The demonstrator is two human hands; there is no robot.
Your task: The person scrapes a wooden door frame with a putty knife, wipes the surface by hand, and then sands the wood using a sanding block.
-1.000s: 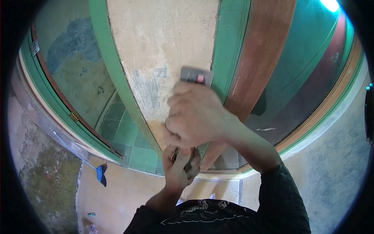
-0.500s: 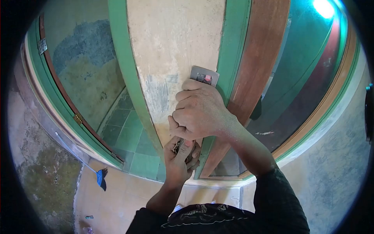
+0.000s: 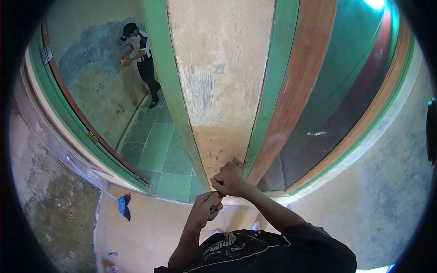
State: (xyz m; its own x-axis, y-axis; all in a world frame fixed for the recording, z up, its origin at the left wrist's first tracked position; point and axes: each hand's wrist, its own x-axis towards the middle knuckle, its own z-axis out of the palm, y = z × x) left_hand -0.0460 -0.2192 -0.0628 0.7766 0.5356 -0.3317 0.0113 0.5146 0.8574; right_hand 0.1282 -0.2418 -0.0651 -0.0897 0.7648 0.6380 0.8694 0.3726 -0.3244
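My right hand [image 3: 232, 180] is closed around a scraper, whose flat grey blade [image 3: 237, 162] shows just above the knuckles, near the lower part of the wall strip [image 3: 223, 145]. Just below and to the left, my left hand [image 3: 205, 208] is wrapped round a small object with a reddish part; its shape is mostly hidden by the fingers. The two hands are close together. Higher on the strip, the plaster has a grey-blue scratched patch [image 3: 200, 88].
Green frames [image 3: 282, 59] edge the strip. Through the left doorway, another person [image 3: 144, 63] works at a patchy wall, holding something yellow. A blue broom [image 3: 123, 207] leans at lower left. A brown wooden board [image 3: 302, 77] stands at right.
Both hands have moved down the strip, away from the camera, with the scraper in my right hand. The view has shifted, and the other person now shows in the left doorway.
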